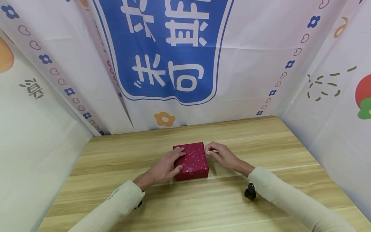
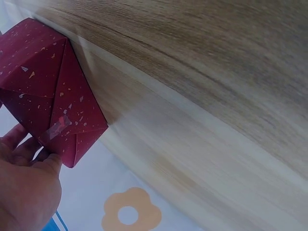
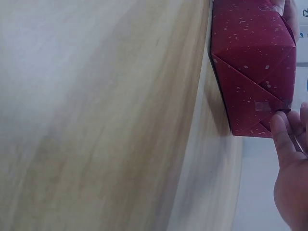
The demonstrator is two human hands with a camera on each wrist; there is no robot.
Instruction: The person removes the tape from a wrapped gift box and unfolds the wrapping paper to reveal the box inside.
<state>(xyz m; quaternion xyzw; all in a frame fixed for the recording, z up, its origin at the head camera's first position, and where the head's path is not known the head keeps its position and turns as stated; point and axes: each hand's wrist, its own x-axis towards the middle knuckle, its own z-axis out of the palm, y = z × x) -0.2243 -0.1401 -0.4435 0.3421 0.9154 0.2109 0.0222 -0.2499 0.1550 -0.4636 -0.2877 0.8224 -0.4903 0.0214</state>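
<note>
A box wrapped in dark red speckled paper sits on the wooden table. My left hand rests on its left side, fingers lying across the top and thumb near the front left. In the left wrist view, a piece of clear tape crosses the folded end of the paper. My right hand is at the box's right side, with thumb and index finger meeting at the edge. The right wrist view has those fingertips pinching at the end of another clear tape strip on the triangular folds; the pinched bit itself is mostly hidden.
The wooden table extends around the box. White printed cloth stands behind it and along both sides, with a blue lettered panel at the back. A black wrist camera hangs under the right sleeve.
</note>
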